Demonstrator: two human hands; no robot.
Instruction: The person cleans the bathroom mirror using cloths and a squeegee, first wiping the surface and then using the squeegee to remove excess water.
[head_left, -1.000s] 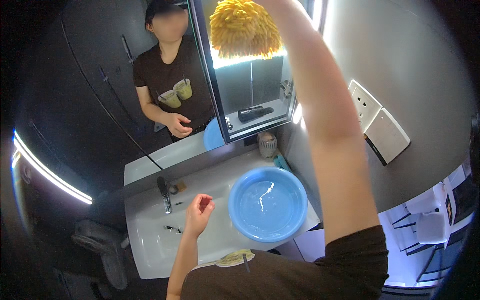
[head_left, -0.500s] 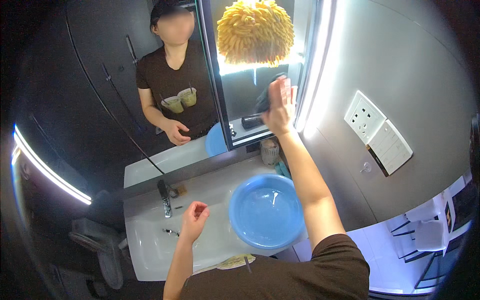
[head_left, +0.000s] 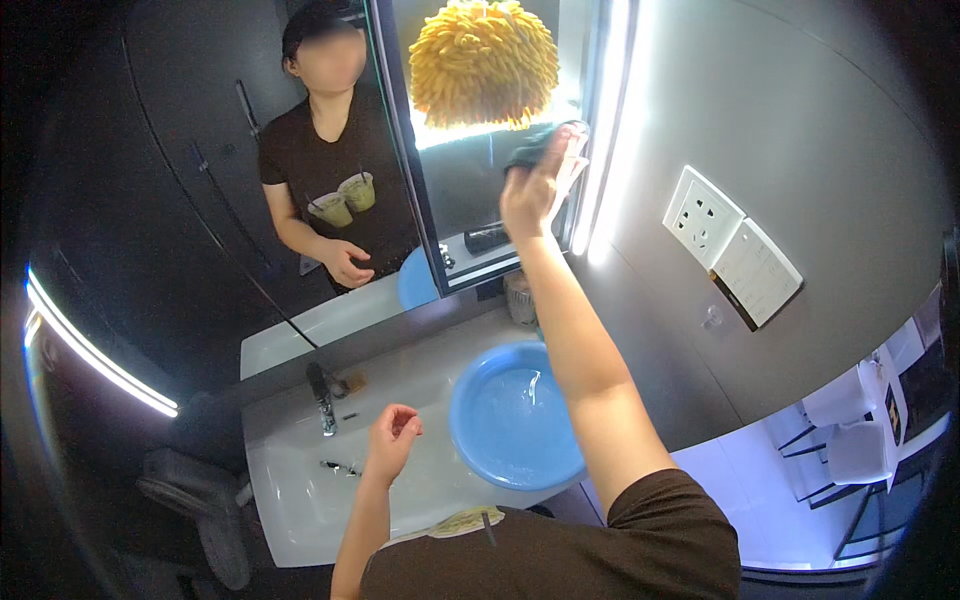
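My right hand [head_left: 535, 185] is raised to the right edge of the mirror [head_left: 330, 150], shut around a dark handle just under a fluffy yellow duster head [head_left: 485, 60] that rests against the glass. My left hand [head_left: 392, 440] hovers over the white sink [head_left: 300, 500] with its fingers loosely curled and nothing in it. A round blue basin [head_left: 515, 420] holding a little water sits on the counter under my right forearm.
A chrome tap [head_left: 322, 400] stands at the back of the sink. A small cup [head_left: 520, 298] sits against the wall behind the basin. A white socket plate [head_left: 703, 215] and a white panel [head_left: 757, 272] are on the grey wall. White chairs [head_left: 850, 440] stand lower right.
My right arm has come down from the top of the picture, so the hand now shows below the yellow duster head. The left hand and basin have stayed put.
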